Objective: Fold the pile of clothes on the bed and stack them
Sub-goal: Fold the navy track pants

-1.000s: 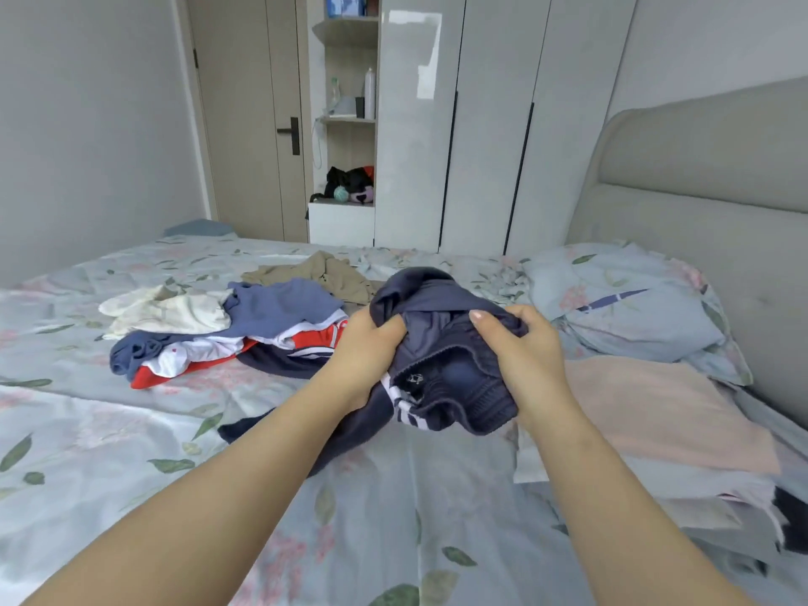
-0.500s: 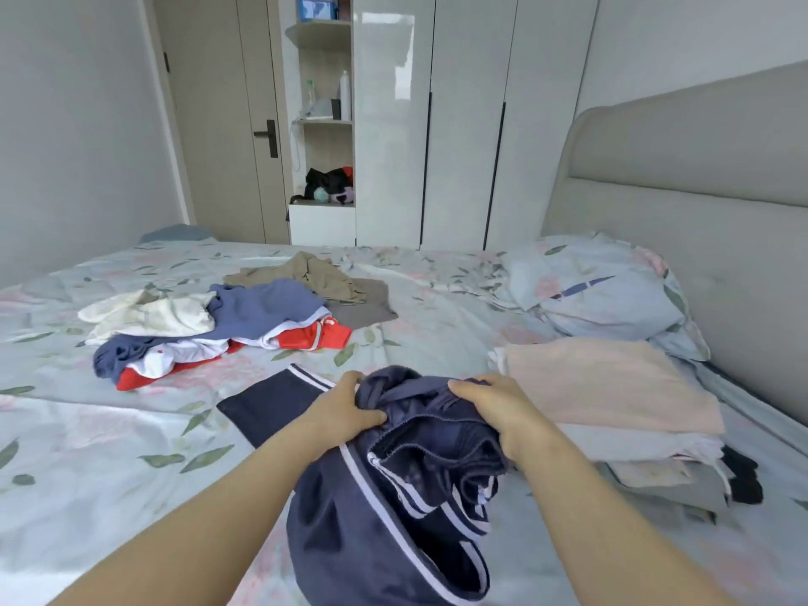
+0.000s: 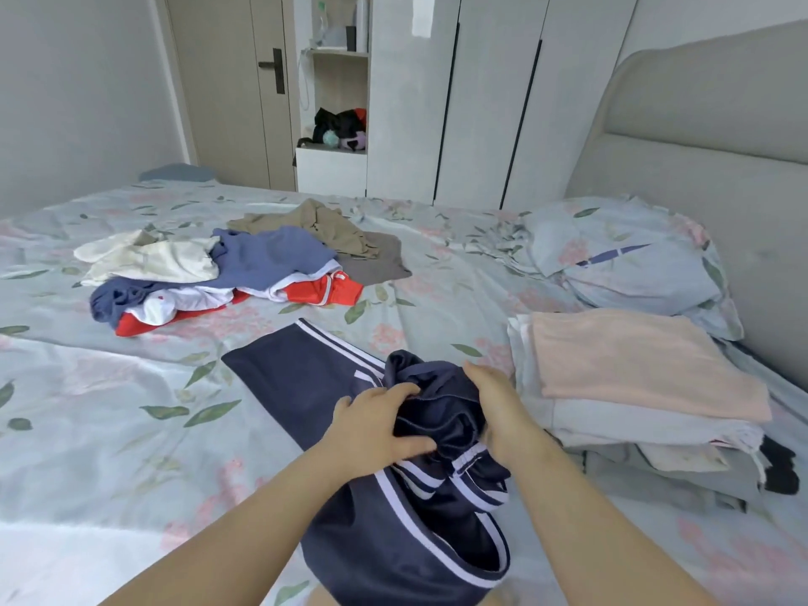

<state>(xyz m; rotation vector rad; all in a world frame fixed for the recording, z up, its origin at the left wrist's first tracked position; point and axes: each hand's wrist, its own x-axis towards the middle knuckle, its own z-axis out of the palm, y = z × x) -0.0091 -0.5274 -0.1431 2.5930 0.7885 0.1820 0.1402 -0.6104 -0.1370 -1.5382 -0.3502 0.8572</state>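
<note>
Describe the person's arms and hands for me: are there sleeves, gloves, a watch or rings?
Both are bare. The left hand and right hand wear no gloves, and no rings show on the fingers in view. The left forearm and right forearm carry no sleeve, watch or bracelet up to the picture's lower edge.

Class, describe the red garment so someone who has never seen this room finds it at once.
Start at the floral bed and look to its far left, where the unfolded pile lies. At the pile's near edge, under a blue garment, the red garment sticks out. It alone is bright red with white trim; its neighbours are blue, cream and khaki.
</note>
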